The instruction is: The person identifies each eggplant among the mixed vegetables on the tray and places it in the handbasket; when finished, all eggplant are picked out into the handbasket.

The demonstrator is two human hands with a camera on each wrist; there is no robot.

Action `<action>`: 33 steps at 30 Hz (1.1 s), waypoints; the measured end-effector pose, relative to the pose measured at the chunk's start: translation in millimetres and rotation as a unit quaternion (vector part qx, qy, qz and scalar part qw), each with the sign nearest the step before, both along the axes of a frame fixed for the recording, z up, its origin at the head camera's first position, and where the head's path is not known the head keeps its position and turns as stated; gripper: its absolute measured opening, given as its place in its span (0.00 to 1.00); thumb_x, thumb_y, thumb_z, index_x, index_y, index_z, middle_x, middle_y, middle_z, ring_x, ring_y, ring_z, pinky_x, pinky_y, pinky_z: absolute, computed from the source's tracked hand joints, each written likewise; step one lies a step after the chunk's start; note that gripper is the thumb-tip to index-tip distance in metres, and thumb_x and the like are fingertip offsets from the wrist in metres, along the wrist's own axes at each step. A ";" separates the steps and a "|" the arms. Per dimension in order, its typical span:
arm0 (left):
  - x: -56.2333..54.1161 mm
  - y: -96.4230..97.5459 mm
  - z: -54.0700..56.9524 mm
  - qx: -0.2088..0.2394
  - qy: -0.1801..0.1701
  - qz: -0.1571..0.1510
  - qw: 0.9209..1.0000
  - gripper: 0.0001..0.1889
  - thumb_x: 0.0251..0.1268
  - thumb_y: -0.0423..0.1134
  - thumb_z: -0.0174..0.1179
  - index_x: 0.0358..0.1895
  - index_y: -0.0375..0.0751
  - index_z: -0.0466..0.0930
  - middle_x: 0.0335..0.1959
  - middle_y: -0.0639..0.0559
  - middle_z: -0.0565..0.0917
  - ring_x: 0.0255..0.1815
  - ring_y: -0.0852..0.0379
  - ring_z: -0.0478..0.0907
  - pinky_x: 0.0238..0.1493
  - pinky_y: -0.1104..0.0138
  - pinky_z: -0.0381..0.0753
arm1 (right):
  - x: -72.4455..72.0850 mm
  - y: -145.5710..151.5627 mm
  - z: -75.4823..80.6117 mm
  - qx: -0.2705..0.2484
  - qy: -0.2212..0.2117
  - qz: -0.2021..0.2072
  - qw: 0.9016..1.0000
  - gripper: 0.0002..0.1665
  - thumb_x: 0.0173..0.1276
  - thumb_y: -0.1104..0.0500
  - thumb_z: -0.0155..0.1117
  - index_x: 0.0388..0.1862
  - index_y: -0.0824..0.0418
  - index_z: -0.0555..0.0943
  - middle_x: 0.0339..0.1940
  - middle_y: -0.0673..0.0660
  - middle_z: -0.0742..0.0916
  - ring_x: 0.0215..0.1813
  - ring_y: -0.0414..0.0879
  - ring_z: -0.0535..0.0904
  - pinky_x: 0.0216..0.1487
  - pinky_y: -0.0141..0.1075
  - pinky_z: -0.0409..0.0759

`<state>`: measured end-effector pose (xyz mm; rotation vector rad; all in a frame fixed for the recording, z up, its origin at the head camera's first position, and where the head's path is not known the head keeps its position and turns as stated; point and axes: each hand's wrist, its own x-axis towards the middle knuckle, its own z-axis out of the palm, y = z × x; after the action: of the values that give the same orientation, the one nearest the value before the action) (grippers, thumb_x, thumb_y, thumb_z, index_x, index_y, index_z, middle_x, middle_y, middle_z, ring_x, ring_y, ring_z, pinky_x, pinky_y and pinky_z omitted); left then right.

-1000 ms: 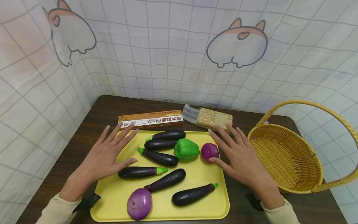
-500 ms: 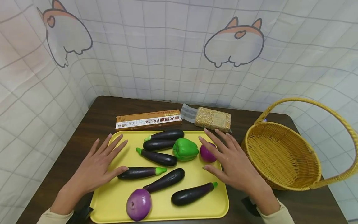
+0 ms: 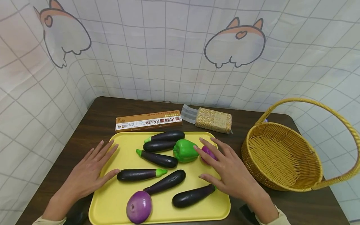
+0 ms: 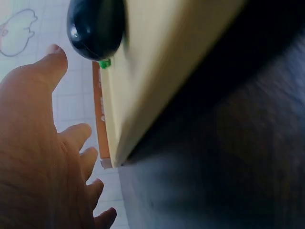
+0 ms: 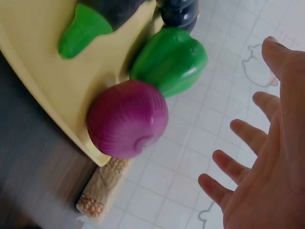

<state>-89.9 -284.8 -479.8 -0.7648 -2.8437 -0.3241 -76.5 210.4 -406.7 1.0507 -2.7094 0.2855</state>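
Hovering over the vegetable tray

Spreading flat in the lower middle of the head view, both hands are holding nothing. The right hand (image 3: 230, 170) is floating with fingers splayed over the small purple onion (image 3: 207, 154) at the yellow tray's (image 3: 112, 200) right edge; curling round its widest part would probably grip best. The left hand (image 3: 87, 173) is resting at the tray's left rim, thumb beside an eggplant (image 3: 139, 174).

A pasta box (image 3: 148, 120) lies along the far edge of the dark wooden counter (image 3: 303, 206), with a clear pack of corn kernels (image 3: 213, 119) just beside it. A yellow wicker basket (image 3: 281, 156) with a tall handle stands at the right. Behind hangs a tiled cartoon backdrop (image 3: 168, 47).
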 end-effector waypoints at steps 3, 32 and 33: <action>-1.0 -3.9 -3.0 0.002 -0.002 -0.001 1.000 0.44 0.76 0.62 0.60 0.86 0.48 0.56 0.86 0.44 0.55 0.85 0.37 0.48 0.81 0.46 0.50 | 3.8 -4.0 -3.4 -0.003 -0.003 0.008 1.000 0.45 0.80 0.27 0.49 0.89 0.41 0.56 0.88 0.50 0.57 0.84 0.59 0.54 0.78 0.61 0.57; -0.7 -6.2 -23.3 0.017 -0.039 0.036 0.998 0.46 0.75 0.63 0.60 0.86 0.43 0.54 0.88 0.47 0.48 0.83 0.33 0.52 0.78 0.39 0.52 | 24.6 -39.8 -40.8 -0.025 -0.048 0.084 0.995 0.53 0.73 0.34 0.67 0.89 0.45 0.56 0.81 0.51 0.70 0.78 0.52 0.64 0.73 0.57 0.68; -0.5 -6.3 -23.3 0.016 -0.040 0.037 0.998 0.46 0.75 0.63 0.60 0.86 0.43 0.55 0.88 0.47 0.48 0.83 0.33 0.52 0.78 0.38 0.53 | 25.2 -40.7 -42.0 -0.022 -0.050 0.084 0.995 0.52 0.74 0.33 0.66 0.89 0.44 0.56 0.81 0.51 0.70 0.78 0.51 0.64 0.73 0.56 0.68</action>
<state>-90.4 -291.1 -503.1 -0.6521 -2.9247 -0.3973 -51.3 169.7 -448.7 1.2872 -2.6909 0.4345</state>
